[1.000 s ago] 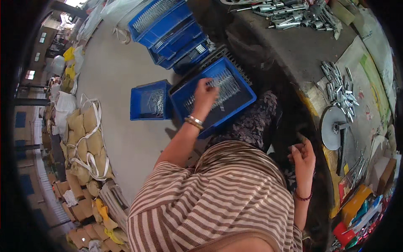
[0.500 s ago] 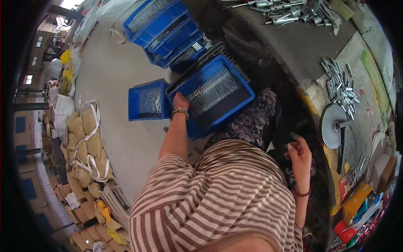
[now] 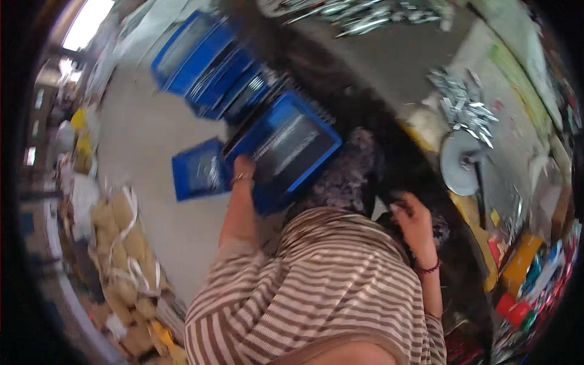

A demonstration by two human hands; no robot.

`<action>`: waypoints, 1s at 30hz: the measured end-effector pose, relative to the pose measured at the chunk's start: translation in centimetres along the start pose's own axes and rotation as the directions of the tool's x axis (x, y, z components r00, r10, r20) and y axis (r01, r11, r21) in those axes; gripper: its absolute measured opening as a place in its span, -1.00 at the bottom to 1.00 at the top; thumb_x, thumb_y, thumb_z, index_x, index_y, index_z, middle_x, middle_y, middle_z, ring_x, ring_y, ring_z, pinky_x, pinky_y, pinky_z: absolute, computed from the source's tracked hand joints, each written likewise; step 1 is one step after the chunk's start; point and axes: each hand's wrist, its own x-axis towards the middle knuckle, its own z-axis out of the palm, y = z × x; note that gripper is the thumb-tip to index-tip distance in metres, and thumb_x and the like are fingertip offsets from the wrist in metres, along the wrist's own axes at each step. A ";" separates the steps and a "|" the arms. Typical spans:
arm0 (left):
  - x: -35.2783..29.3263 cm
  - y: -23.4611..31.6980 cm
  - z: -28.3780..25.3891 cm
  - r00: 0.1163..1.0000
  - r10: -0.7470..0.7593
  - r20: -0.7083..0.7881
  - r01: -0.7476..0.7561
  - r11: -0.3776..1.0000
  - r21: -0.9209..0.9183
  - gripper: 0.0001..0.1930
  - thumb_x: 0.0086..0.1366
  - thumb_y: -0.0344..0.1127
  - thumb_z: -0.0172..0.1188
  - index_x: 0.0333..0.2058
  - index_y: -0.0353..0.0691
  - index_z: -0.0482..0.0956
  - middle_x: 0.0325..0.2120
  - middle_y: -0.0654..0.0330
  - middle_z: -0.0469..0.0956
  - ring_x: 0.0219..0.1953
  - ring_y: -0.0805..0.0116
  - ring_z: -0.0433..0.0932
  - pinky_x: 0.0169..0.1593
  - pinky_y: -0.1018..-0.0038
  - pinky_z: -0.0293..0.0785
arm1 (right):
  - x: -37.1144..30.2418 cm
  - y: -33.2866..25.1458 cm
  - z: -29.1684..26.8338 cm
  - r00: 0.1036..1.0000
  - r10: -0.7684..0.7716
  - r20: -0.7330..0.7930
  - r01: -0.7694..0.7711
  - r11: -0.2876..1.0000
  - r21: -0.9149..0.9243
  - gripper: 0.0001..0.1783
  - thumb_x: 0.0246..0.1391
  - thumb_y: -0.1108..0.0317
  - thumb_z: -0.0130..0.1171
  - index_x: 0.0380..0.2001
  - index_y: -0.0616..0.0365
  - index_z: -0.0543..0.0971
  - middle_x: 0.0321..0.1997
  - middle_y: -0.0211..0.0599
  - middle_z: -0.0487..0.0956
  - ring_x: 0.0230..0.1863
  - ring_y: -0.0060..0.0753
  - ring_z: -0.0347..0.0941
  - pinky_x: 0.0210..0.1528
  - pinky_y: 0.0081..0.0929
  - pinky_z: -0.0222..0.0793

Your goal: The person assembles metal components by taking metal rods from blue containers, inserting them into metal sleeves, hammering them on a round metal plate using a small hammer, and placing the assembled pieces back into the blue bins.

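Observation:
My left hand [image 3: 244, 165] is closed on the left rim of a blue plastic bin [image 3: 304, 180], its fingertips hidden. Inside the bin, thin metal rods [image 3: 297, 149] lie in a row, smeared by motion. Against its left side stands a smaller blue bin [image 3: 193, 193] with loose thin metal pieces. My right hand [image 3: 415, 222] hovers by my right thigh, near the workbench edge; its fingers are loosely bent and apart, and nothing shows between them.
Stacked blue bins [image 3: 204, 58] stand beyond on the floor. On the workbench [image 3: 407, 64] to the right are metal tubes [image 3: 465, 106] and a grey disc [image 3: 457, 164] with a dark handle. Tan sacks [image 3: 115, 234] line the left.
The whole view has shifted and blurred, so the bins and bench sit further left in it. My left hand stays at the bin's rim; my right hand remains beside my thigh.

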 end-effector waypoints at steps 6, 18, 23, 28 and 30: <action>-0.8 7.6 -6.1 0.988 0.049 -0.144 -0.031 0.992 0.124 -0.75 0.37 -0.22 0.18 -0.13 -0.20 0.73 -0.22 -0.08 0.72 -0.13 -0.17 0.70 -0.06 0.04 0.62 | -0.5 0.6 0.3 0.990 -0.130 -0.056 0.125 0.987 -0.098 -0.71 0.20 0.41 0.31 -0.05 0.28 0.59 -0.31 0.03 0.66 -0.31 -0.10 0.64 -0.22 -0.32 0.51; -13.0 43.9 -18.9 0.221 0.921 -0.320 -0.828 0.004 -0.560 -0.86 0.24 -0.46 0.34 -0.21 -0.24 0.64 -0.15 0.18 0.58 -0.13 0.30 0.60 -0.07 0.41 0.52 | -2.0 -2.4 -1.9 0.980 -0.188 -0.066 0.167 0.955 -0.245 -0.69 0.20 0.34 0.28 0.00 0.17 0.63 -0.21 0.01 0.68 -0.23 0.03 0.64 -0.16 -0.18 0.53; -13.2 47.1 -17.3 0.088 0.972 -0.218 -0.953 0.019 -0.302 -0.81 0.18 -0.35 0.36 -0.24 -0.19 0.61 -0.21 0.13 0.56 -0.06 0.05 0.55 0.00 0.23 0.50 | -5.2 -3.1 -5.0 0.961 -0.252 -0.117 0.213 0.938 -0.274 -0.67 0.19 0.33 0.29 0.00 0.19 0.61 -0.21 0.00 0.68 -0.22 0.01 0.65 -0.16 -0.19 0.54; -12.8 47.1 -18.0 0.120 0.986 -0.118 -0.977 0.096 -0.193 -0.84 0.16 -0.30 0.39 -0.29 -0.13 0.63 -0.27 0.22 0.56 -0.08 0.10 0.55 -0.06 0.19 0.50 | -9.1 -5.3 -10.8 0.916 -0.239 -0.322 0.156 0.952 -0.262 -0.69 0.16 0.33 0.34 -0.05 0.20 0.64 -0.24 -0.01 0.67 -0.22 -0.07 0.65 -0.13 -0.28 0.55; -13.2 46.3 -18.3 0.078 0.979 -0.189 -0.983 0.044 -0.177 -0.84 0.16 -0.32 0.40 -0.32 -0.18 0.62 -0.31 0.18 0.54 -0.13 0.09 0.55 -0.08 0.20 0.50 | -9.3 -4.3 -13.3 0.792 -0.330 -0.514 0.109 0.904 -0.412 -0.72 0.11 0.36 0.35 -0.11 0.20 0.65 -0.25 -0.05 0.67 -0.22 -0.04 0.63 -0.16 -0.28 0.55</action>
